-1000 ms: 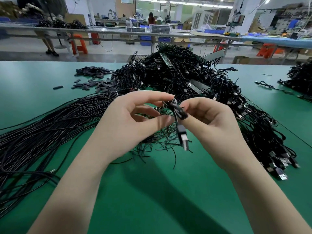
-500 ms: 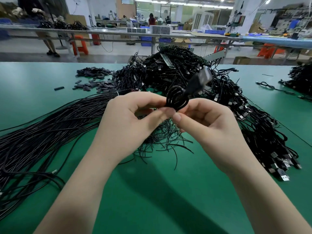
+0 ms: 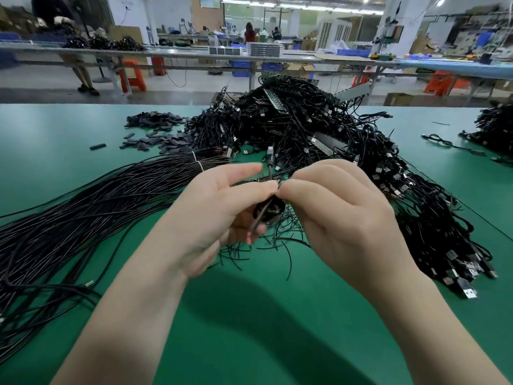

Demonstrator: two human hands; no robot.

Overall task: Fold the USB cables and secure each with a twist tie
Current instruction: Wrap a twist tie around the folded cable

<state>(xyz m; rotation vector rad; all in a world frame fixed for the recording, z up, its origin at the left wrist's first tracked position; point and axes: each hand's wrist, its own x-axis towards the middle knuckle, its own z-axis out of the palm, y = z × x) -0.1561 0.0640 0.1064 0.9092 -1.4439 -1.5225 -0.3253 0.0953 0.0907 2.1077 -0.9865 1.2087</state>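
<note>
Left hand [image 3: 222,215] grip: clamped on the small coil of thin black USB cable [image 3: 268,211], thumb and forefinger pinching its top, lower fingers curled beneath. Right hand [image 3: 341,215] grip: pinched together at the same spot, fingertips touching the left's; probably on a twist tie, though too thin and hidden to confirm. Coil held in the air above the green counter [image 3: 249,315], silver-tipped plug [image 3: 269,154] standing straight up behind the fingertips.

Likely step: twisting the tie shut round the coil. Risks from here:
- Coil springing open if the left pinch eases before the twist holds; stiff cable, few loops.
- Tie slipping off or catching only some loops, since both grips crowd one small point and hide it.
- Free cable end across the left fingers snagging the loose scatter of black wire ties [image 3: 277,243] just below, or the long bundle of straight black cables [image 3: 97,207] to the left.
- Finished coil lost in the big tangled heap of tied black cables [image 3: 305,126] behind, if dropped.

Against half a second ago: coil sits lower, down inside the left palm instead of above the fingertips; plug points straight up, no longer slanting up to the right; right thumb closes in tighter. A second ago, plug hanging downward.
</note>
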